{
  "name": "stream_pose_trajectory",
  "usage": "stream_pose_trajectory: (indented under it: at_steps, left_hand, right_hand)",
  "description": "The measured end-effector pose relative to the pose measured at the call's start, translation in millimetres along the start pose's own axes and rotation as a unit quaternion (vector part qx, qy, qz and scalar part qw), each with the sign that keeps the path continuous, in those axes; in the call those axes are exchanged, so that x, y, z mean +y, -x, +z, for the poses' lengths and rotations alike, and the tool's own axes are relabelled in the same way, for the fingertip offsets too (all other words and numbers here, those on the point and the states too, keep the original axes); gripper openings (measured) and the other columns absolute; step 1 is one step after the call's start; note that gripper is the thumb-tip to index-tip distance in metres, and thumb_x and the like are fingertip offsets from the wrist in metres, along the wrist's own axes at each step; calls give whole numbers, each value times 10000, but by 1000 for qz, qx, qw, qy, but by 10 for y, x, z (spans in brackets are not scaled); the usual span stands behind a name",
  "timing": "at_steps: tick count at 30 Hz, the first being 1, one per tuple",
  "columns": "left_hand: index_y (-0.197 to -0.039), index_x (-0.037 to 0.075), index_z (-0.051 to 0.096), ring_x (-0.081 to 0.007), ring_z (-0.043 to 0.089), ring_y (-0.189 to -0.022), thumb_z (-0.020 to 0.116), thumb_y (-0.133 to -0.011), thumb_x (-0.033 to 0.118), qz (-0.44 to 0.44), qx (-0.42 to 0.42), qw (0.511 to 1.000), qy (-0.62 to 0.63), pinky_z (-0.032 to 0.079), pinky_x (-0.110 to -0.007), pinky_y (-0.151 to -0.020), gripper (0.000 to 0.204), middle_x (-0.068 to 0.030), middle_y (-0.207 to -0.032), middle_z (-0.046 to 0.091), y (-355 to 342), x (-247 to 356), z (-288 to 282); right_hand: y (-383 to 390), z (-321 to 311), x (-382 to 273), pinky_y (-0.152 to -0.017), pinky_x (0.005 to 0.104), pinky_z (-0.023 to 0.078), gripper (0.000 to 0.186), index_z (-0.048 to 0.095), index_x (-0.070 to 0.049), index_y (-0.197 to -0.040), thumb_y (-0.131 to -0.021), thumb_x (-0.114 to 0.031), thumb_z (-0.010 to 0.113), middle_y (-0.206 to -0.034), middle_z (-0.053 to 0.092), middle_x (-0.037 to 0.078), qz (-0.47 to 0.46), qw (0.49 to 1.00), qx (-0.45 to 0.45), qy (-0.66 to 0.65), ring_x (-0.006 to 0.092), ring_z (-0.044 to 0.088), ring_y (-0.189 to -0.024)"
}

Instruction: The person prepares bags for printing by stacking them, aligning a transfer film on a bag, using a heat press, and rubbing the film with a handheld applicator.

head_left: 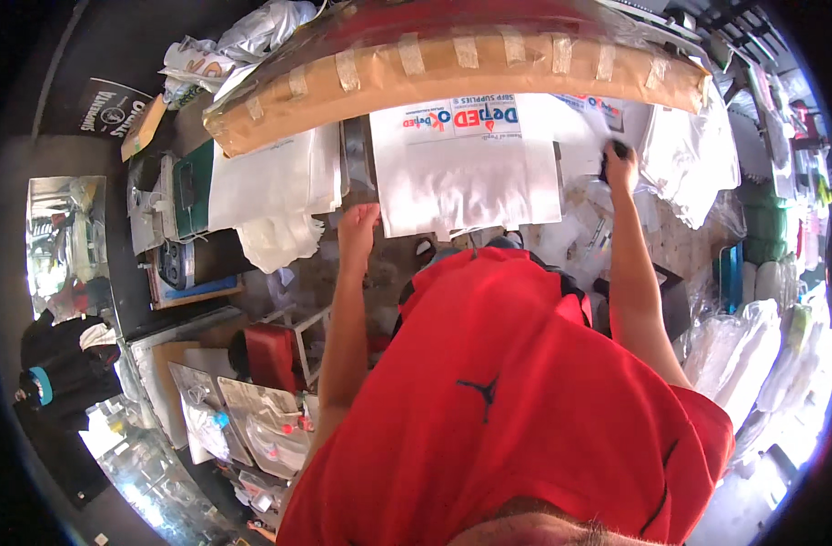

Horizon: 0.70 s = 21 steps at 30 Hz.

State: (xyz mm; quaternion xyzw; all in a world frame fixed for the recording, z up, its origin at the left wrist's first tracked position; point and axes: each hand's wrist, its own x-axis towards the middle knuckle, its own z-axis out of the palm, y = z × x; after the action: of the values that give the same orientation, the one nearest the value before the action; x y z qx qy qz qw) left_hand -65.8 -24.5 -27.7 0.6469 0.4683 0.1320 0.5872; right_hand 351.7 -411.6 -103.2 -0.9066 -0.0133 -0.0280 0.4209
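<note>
A white cloth bag (470, 187) with blue and red print lies in front of me, its near end hanging over the edge. My left hand (357, 235) is closed at the left border of this bag, thumb and finger pinched on it. Off to the right, my right hand (621, 167) is wrapped round a small black object (610, 156) whose kind I cannot make out. Just beyond that hand, a white printed sheet (579, 114) is smeared by motion. The far part of the bag is hidden under a wide, taped cardboard edge (452, 56).
More white bags (275, 187) are stacked at the left, and another white pile (693, 159) droops at the right. A red box (270, 357) and leaning boards (266, 423) stand lower left. Plastic-wrapped goods (739, 355) line the right side. Scraps litter the floor (561, 241).
</note>
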Motion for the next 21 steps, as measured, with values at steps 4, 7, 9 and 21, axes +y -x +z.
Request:
stream_pose_trajectory:
  at_steps: [4,7,9,21]
  left_hand:
    - [-970,-25,688,-130,610,-759,685,-923,205,-21,12,1000,9,487,-290,-721,235,-65,-859,702,124,-202,29]
    - [-1021,0,668,-161,615,-822,701,-908,181,32,45,996,-71,494,-311,-736,216,-85,-945,686,194,-205,59]
    - [-1091,20,641,-220,610,-910,715,-897,185,144,117,974,-127,496,-361,-793,265,-115,-1037,659,227,-126,125]
    - [-1496,-53,289,-479,234,-1442,668,-907,390,390,90,846,-353,179,-553,-1200,829,-339,-1551,228,-652,761,1720]
  right_hand:
    - [691,-874,1202,-760,338,501,489,706,-11,-1098,-813,-401,783,-968,717,77,240,961,-101,96,180,643,-835]
    - [1346,-1509,1476,-703,369,550,377,697,-58,-1129,-856,-312,755,-936,723,76,427,824,-371,21,205,682,-799]
    - [1387,-1502,1326,-669,347,550,309,701,-72,-1088,-851,-264,754,-900,717,77,422,830,-359,-61,189,677,-763]
    - [-39,-94,-915,-1006,453,463,975,394,-20,-1480,-798,-652,688,-1247,624,281,-99,953,-137,252,415,602,-1167]
